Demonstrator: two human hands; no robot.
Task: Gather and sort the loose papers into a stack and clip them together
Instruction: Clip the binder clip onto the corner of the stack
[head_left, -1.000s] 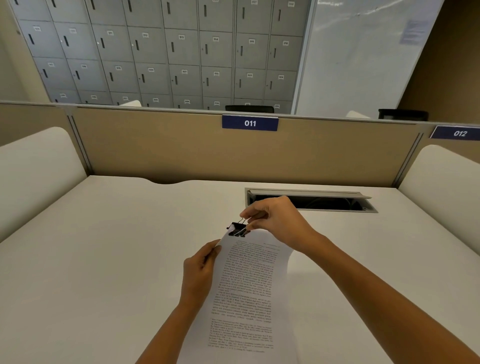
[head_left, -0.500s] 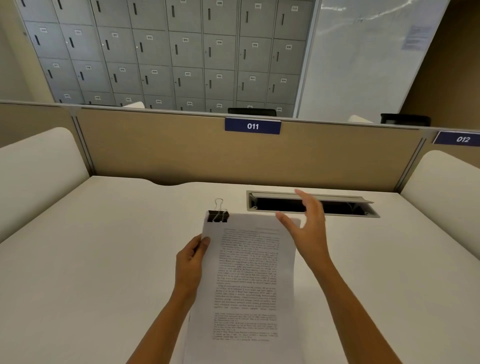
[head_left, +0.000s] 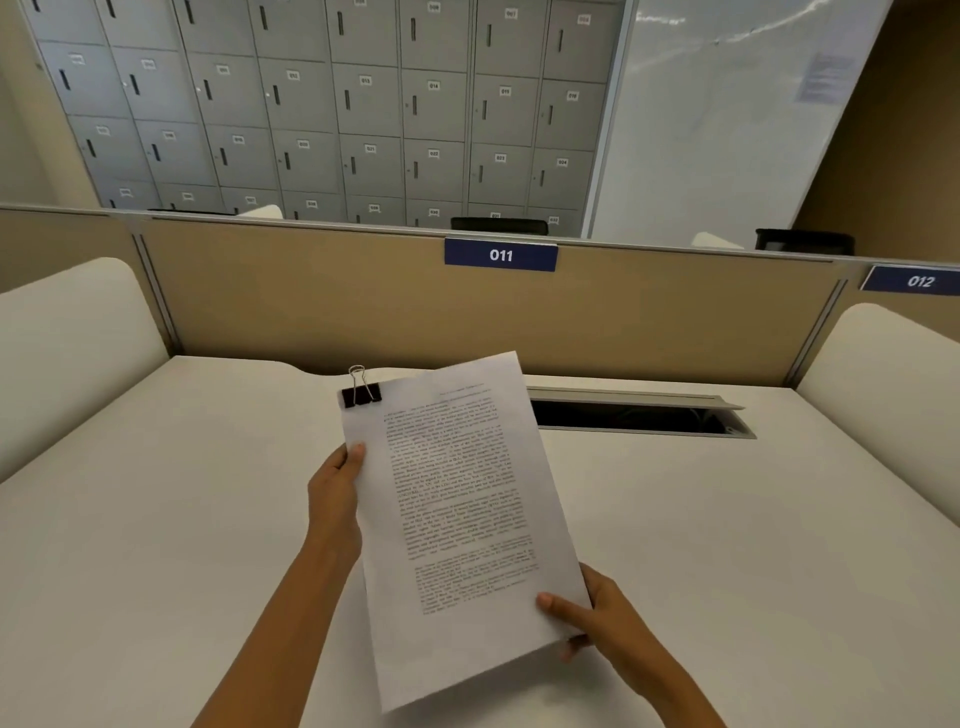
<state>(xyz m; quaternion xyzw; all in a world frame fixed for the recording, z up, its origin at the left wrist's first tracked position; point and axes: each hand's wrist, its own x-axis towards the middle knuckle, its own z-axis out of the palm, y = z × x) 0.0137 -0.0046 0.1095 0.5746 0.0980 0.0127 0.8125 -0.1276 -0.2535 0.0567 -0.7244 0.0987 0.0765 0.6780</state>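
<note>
A stack of printed white papers (head_left: 457, 519) is held up above the white desk (head_left: 182, 519), tilted with its top leaning left. A black binder clip (head_left: 361, 395) with silver handles grips the stack's top left corner. My left hand (head_left: 335, 488) holds the stack's left edge, thumb on the front. My right hand (head_left: 592, 618) pinches the lower right corner, thumb on the printed page. The sheets under the top page are hidden.
An open cable slot (head_left: 639, 415) lies in the desk behind the papers. A tan partition (head_left: 311, 312) labelled 011 closes the back. White curved side panels (head_left: 67, 353) stand left and right. Grey lockers (head_left: 363, 104) are beyond.
My right hand let go of the binder clip, swung away, then took the stack's lower right corner. The clipped papers rose off the desk and tilted.
</note>
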